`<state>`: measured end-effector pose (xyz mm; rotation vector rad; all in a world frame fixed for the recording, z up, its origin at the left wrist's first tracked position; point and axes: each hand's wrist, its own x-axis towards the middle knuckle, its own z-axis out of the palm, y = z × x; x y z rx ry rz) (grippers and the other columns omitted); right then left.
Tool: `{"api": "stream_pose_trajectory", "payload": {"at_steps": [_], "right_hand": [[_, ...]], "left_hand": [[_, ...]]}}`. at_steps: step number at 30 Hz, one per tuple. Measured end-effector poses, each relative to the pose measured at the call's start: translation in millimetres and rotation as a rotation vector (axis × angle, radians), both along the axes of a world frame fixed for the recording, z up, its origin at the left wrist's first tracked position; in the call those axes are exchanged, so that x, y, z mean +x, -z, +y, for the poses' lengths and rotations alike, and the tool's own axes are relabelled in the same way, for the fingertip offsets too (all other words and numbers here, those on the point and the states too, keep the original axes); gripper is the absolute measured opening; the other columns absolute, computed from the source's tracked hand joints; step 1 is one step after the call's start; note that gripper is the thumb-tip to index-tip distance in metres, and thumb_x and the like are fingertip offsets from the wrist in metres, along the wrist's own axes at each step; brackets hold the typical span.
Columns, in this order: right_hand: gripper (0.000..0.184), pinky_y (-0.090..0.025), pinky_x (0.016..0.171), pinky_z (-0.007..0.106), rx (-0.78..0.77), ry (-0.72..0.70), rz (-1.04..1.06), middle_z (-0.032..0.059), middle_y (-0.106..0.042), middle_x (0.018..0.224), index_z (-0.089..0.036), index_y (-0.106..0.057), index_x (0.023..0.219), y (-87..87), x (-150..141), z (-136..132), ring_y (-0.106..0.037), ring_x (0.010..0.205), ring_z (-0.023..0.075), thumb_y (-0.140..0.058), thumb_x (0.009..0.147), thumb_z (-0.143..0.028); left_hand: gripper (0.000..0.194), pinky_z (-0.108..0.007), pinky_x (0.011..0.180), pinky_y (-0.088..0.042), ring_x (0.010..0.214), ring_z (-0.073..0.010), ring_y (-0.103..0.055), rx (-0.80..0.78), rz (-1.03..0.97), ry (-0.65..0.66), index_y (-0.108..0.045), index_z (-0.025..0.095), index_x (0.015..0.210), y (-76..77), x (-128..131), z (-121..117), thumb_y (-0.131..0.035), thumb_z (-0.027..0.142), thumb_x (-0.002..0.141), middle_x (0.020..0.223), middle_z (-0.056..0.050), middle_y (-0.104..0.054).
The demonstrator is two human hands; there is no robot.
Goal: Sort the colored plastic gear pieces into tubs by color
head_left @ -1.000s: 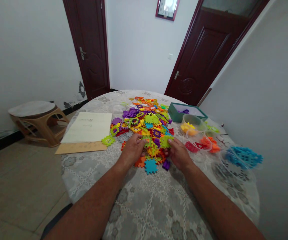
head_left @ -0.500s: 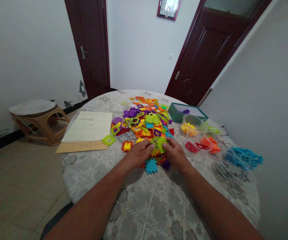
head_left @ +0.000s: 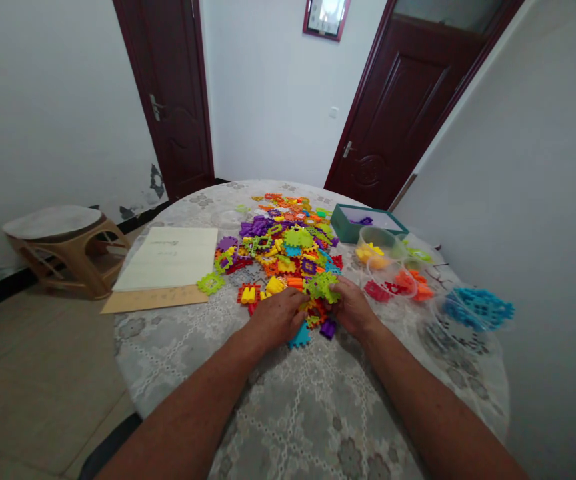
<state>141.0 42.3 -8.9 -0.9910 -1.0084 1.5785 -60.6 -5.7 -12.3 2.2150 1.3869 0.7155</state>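
Observation:
A heap of interlocking plastic building tiles [head_left: 287, 265] in many colours spreads over the middle of the table. At its near right side, my right hand [head_left: 352, 308] pinches lime-green tiles [head_left: 322, 287], which overlap one another. My left hand [head_left: 279, 319] is low on the front of the heap with its fingers curled inward; whatever they grip is hidden. A blue tile [head_left: 299, 336] lies partly under the left fingers. A small purple piece [head_left: 327, 329] rests on the cloth between my hands. Left of the heap lies a lime-green window tile [head_left: 211, 283].
Paper sheets [head_left: 165, 260] lie at the left over a brown card strip [head_left: 155, 299]. On the right stand a green box [head_left: 348, 230], a clear tub with yellow pieces [head_left: 369, 253], and a clear container beside blue pieces [head_left: 478, 309]. A stool [head_left: 68, 250] stands left of the table.
The two hands came together, bringing the lime-green tiles together. My left hand then dropped toward the blue tile, leaving the green tiles in my right hand. The camera turned slightly right.

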Motion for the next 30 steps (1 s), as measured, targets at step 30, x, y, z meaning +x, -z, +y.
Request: {"api": "stream_pose_trajectory", "payload": {"at_steps": [30], "right_hand": [[0.030,-0.053,0.056,0.022,0.208,-0.175,-0.227,0.0000,-0.074,0.093,-0.026,-0.070,0.105,2.0,-7,-5,-0.066,0.072,0.0151,-0.080,0.078,-0.035]], "left_hand": [[0.021,-0.030,0.073,-0.055,0.081,-0.0201,-0.070,-0.194,-0.546,-0.110,-0.069,0.022,0.100,-10.2,-1,12,-0.068,0.036,0.085,0.088,-0.003,-0.076]]}}
